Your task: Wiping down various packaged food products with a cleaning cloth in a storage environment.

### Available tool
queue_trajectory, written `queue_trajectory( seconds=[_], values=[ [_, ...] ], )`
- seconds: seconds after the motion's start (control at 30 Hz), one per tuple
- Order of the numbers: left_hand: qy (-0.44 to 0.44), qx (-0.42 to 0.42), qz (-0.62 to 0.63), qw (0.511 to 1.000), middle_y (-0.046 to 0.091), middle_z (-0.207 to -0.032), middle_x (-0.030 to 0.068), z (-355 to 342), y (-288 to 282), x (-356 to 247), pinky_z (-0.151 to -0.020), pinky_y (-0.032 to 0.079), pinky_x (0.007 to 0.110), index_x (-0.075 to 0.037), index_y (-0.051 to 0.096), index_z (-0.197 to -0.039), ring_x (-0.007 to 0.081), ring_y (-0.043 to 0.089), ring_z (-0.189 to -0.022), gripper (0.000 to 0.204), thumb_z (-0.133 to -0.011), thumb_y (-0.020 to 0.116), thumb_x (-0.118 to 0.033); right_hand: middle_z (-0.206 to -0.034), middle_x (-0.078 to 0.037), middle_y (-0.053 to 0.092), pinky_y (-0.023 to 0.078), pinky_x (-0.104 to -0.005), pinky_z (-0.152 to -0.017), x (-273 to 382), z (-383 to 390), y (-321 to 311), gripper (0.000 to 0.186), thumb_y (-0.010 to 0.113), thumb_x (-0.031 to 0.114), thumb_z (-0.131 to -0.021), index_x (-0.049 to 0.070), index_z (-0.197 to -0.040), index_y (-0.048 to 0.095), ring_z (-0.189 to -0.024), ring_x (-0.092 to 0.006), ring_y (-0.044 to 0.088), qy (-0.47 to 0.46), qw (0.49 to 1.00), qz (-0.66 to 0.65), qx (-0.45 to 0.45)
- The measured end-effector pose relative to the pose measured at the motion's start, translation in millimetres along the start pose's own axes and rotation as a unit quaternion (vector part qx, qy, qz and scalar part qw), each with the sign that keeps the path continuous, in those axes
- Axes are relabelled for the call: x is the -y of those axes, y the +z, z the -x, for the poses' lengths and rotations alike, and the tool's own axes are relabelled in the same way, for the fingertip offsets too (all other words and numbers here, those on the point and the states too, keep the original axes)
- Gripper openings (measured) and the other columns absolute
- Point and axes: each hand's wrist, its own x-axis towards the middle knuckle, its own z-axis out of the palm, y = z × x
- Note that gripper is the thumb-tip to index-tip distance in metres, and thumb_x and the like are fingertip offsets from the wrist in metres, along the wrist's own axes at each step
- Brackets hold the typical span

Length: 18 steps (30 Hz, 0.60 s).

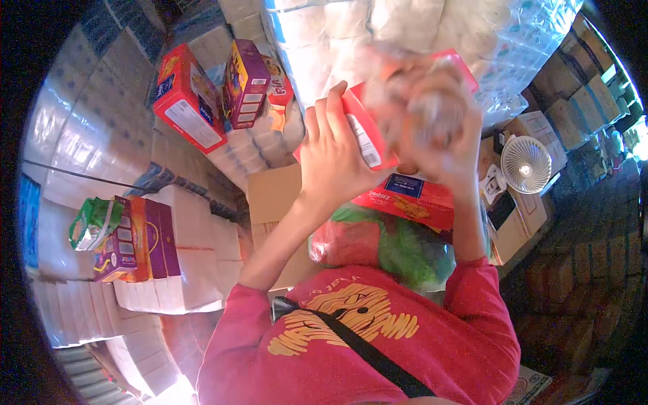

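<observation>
My left hand (334,145) grips a red cardboard box (368,128) by its left side, with its fingers wrapped over the edge. A white label with a barcode shows on that side. At the box's right my right hand (459,152) is smeared by motion, closed around a shiny clear packet (435,118) with brownish contents. Exactly what is inside the packet is too blurred to tell. Just below both hands lies another red box (412,199) with a dark blue label. Nearest my chest is a red and green plastic bag (405,250).
Up left, a red box (189,101) and a purple box (246,84) stand on wrapped white packs. Purple and orange boxes (152,236) and a green packet (101,219) sit farther left. A brown carton (273,196) lies by my left forearm; a white fan (526,164) stands right.
</observation>
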Motion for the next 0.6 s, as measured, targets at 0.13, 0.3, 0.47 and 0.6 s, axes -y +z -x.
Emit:
queue_trajectory(
  seconds=[0.13, 0.3, 0.47, 0.6],
  values=[
    [-0.010, 0.024, -0.004, 1.000, 0.042, -0.111, 0.0205, 6.0, -5.1, 2.5, -0.077, 0.047, 0.045, 0.005, 0.021, -0.129, 0.0389, 0.044, -0.099, 0.107, -0.052, 0.080, -0.038, -0.093, -0.010, 0.061, 0.046, -0.0303, -0.075, 6.7, -1.5, -1.1, 0.034, 0.071, 0.011, -0.064, 0.007, -0.095, 0.060, -0.088, -0.0221, 0.058, 0.077, 0.997, 0.019, -0.001],
    [-0.006, 0.007, 0.021, 1.000, 0.043, -0.109, 0.0197, -0.9, -3.7, -1.1, -0.074, 0.048, 0.045, 0.005, 0.023, -0.128, 0.0384, 0.045, -0.098, 0.104, -0.053, 0.080, -0.040, -0.092, -0.008, 0.062, 0.050, -0.0248, -0.067, -134.9, -3.2, -61.9, 0.029, 0.067, 0.004, -0.076, 0.003, -0.102, 0.055, -0.084, -0.0139, 0.060, 0.116, 0.963, 0.206, -0.132],
    [0.012, 0.008, -0.018, 1.000, 0.043, -0.104, 0.0182, -8.5, 3.8, -6.3, -0.072, 0.048, 0.040, 0.006, 0.023, -0.127, 0.0344, 0.046, -0.098, 0.103, -0.053, 0.079, -0.039, -0.083, -0.006, 0.063, 0.047, -0.0306, -0.071, -37.5, -7.6, -19.4, 0.030, 0.074, 0.014, -0.067, 0.006, -0.092, 0.061, -0.079, -0.0176, 0.060, 0.192, 0.977, -0.037, -0.083],
    [-0.001, 0.034, 0.077, 0.996, 0.039, -0.106, 0.0200, 1.2, 16.5, -1.1, -0.073, 0.045, 0.042, -0.007, 0.048, -0.113, 0.0350, 0.042, -0.099, 0.074, -0.051, 0.076, -0.038, -0.099, -0.009, 0.059, 0.045, -0.0372, -0.079, 39.1, -9.0, -7.7, 0.050, 0.079, 0.020, -0.051, 0.007, -0.095, 0.060, -0.092, -0.0248, 0.056, -0.006, 0.996, 0.090, 0.016]
  ],
)
